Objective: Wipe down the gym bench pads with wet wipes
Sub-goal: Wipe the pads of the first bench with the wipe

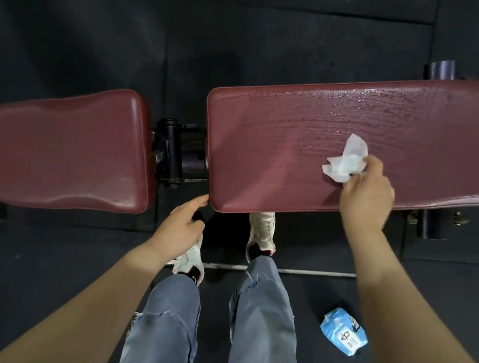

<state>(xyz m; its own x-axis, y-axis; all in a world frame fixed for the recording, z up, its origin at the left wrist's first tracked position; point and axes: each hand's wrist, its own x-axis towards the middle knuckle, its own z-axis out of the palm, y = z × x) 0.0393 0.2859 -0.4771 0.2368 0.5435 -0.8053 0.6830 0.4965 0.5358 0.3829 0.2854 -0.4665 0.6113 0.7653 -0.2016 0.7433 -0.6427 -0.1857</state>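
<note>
Dark rubber floor (100, 36) with blue wipes pack (343, 334); crumpled wipe (345, 161) on maroon bench pad (280, 144)

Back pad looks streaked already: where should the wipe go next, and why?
Probably sweep the wet wipe in the right hand leftward across the long pad: wet streaks show on its far and right part, while the near-left end looks dry, as does the seat pad.

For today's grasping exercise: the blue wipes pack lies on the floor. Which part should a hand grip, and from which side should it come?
Grip the wipes pack across its narrow width, thumb and fingers on its two long edges, coming down from above. It lies flat on the floor, label up, so only the top and edges are reachable. Its soft, crumpled wrapper should yield to a pinch. The left hand looks free; the right hand holds the wipe.
</note>
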